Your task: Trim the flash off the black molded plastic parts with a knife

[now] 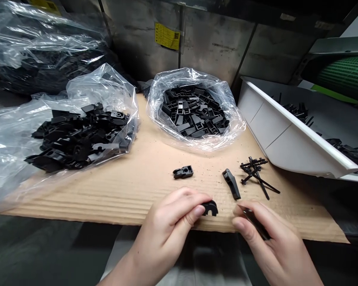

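Note:
My left hand [170, 222] is closed in a pinch on a small black plastic clip [210, 208] at the near edge of the cardboard sheet [131, 186]. My right hand [268, 242] is closed on a thin dark blade-like tool [253, 220], its tip pointing toward the clip. Ahead of my hands three things lie loose on the cardboard: another black clip [183, 172], a longer black part [231, 183], and a tangle of thin black sprue sticks [256, 172].
An open clear bag of black parts [193, 109] sits at the back centre. A second clear bag of black parts [80, 137] lies at the left, more bags behind it. A white tray [289, 131] with black scraps stands at the right.

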`<state>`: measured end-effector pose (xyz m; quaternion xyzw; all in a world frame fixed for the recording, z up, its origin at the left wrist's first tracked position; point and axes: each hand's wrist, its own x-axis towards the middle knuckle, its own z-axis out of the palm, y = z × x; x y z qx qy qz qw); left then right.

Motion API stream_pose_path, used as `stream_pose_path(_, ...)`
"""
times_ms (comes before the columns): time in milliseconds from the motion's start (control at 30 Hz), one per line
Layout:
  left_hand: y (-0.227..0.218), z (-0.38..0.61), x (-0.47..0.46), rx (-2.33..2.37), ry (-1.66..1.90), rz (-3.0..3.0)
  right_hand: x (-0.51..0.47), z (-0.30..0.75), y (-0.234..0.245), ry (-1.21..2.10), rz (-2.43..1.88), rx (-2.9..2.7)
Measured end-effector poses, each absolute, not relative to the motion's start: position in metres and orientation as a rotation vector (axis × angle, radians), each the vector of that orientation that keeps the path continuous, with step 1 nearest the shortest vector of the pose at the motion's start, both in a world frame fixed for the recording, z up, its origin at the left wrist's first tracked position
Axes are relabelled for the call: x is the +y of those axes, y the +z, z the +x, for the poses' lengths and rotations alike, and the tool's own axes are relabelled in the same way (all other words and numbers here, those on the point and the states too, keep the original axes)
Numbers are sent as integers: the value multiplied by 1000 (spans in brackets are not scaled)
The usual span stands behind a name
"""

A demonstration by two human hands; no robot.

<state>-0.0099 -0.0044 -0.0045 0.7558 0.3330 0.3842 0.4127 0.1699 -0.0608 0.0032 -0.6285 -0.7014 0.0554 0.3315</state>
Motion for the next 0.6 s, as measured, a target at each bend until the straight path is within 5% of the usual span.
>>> stream_pose_path(300, -7, -2, -4, 840, 847, 2163, -58, 192, 17, -377, -1276, -2400)
stream_pose_path(600, 1, 3, 1, 928, 577, 2250, -37, 192, 35, -318, -1128, -2672)
